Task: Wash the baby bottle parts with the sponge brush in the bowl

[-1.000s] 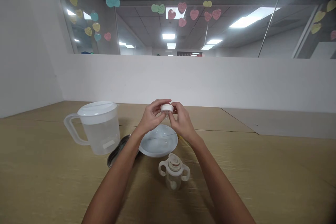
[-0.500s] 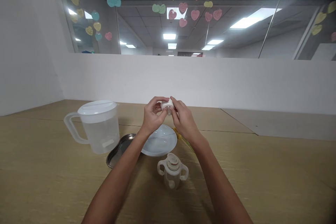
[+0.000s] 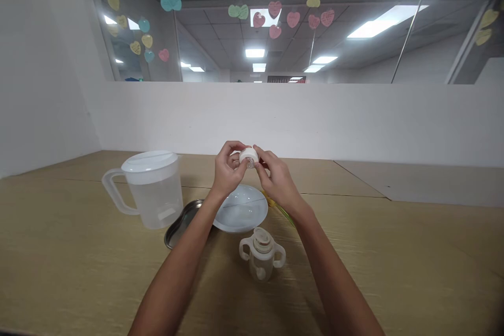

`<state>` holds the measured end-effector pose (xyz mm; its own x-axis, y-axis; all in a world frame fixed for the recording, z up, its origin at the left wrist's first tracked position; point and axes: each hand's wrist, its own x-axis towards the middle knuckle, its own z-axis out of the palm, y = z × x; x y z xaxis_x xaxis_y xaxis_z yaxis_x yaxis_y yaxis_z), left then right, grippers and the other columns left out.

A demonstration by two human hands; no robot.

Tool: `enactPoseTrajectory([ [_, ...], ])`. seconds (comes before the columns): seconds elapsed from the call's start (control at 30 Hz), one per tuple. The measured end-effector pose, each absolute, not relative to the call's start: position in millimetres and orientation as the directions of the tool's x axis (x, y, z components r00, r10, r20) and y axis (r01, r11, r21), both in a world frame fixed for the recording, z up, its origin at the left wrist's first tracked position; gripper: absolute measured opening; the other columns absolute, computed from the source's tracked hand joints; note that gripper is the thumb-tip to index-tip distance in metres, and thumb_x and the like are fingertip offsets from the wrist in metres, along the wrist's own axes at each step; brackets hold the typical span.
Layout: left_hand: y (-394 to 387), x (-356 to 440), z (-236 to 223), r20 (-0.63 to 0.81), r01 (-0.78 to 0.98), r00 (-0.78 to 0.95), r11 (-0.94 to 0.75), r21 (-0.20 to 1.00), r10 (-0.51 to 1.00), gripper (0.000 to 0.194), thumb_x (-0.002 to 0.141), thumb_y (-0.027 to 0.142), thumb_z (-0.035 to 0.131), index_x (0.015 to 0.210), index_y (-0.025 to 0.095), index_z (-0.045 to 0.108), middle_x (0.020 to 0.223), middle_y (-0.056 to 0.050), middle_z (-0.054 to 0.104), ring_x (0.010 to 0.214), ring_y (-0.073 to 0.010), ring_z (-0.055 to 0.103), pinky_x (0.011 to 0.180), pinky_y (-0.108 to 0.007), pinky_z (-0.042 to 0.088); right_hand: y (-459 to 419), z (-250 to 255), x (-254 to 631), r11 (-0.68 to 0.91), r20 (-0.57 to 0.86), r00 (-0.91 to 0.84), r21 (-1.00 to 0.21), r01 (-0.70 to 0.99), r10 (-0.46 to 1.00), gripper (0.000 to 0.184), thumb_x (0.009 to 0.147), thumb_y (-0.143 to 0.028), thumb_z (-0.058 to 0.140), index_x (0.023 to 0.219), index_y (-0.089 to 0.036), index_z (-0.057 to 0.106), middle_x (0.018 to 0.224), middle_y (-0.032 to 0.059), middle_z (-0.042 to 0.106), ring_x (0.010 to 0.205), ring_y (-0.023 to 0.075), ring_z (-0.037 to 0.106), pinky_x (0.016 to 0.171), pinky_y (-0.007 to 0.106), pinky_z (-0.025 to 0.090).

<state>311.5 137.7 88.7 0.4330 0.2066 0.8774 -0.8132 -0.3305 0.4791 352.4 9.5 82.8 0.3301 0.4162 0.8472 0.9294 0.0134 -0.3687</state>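
Note:
Both hands grip a baby bottle's white collar with a clear nipple (image 3: 249, 156), held up above the far side of the table. My left hand (image 3: 228, 170) has its fingers and thumb closed on the collar's left side. From the right, my right hand (image 3: 276, 176) pinches the same part with thumb and fingertips. Below them stands a clear baby bottle (image 3: 262, 257) with two white handles, upright, its top without the nipple. A pale bowl (image 3: 241, 215) lies between my forearms, behind the bottle.
A lidded translucent pitcher (image 3: 155, 194) stands at the left. Beside it lies a metal kidney dish (image 3: 181, 226), partly hidden by my left forearm. Something yellow with a green stem (image 3: 285, 215) shows by my right wrist. A white wall (image 3: 299, 121) rises behind the wooden table (image 3: 394, 262).
The collar has tipped so that its nipple faces more toward me, and it has shifted slightly left. Both hands keep hold of it. The view has turned a little.

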Motion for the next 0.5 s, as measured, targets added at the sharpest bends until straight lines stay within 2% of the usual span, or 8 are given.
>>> enactPoseTrajectory([
  [0.17, 138.7, 313.4, 85.5, 0.883, -0.811, 0.409, -0.353, 0.467, 0.228, 0.022, 0.071, 0.02, 0.064, 0.088, 0.015, 0.05, 0.088, -0.004, 0.056, 0.075, -0.0115, 0.062, 0.062, -0.018, 0.052, 12.3, 81.7, 347.7, -0.004, 0.821, 0.391, -0.429, 0.903, 0.417, 0.041, 0.087, -0.02, 0.039, 0.127, -0.017, 0.047, 0.103, 0.0105, 0.058, 0.096, 0.021, 0.053, 0.084, 0.039, 0.045],
  [0.37, 141.7, 316.3, 82.0, 0.882, -0.767, 0.411, -0.435, 0.471, 0.231, 0.02, 0.071, 0.021, 0.061, 0.089, 0.016, 0.051, 0.088, -0.003, 0.055, 0.073, -0.0117, 0.061, 0.059, -0.019, 0.053, 15.2, 82.3, 343.3, -0.03, 0.801, 0.434, -0.464, 0.885, 0.413, 0.042, 0.087, -0.029, 0.044, 0.125, -0.012, 0.049, 0.094, 0.0105, 0.059, 0.083, 0.0193, 0.054, 0.078, 0.038, 0.047],
  [0.5, 143.9, 318.6, 80.1, 0.881, -0.743, 0.415, -0.473, 0.473, 0.228, 0.018, 0.07, 0.019, 0.059, 0.087, 0.017, 0.052, 0.086, -0.002, 0.055, 0.069, -0.0106, 0.059, 0.056, -0.018, 0.052, 17.6, 81.4, 343.4, -0.044, 0.807, 0.435, -0.457, 0.889, 0.4, 0.041, 0.086, -0.031, 0.047, 0.123, -0.014, 0.051, 0.093, 0.0098, 0.06, 0.081, 0.0191, 0.055, 0.076, 0.036, 0.047],
])
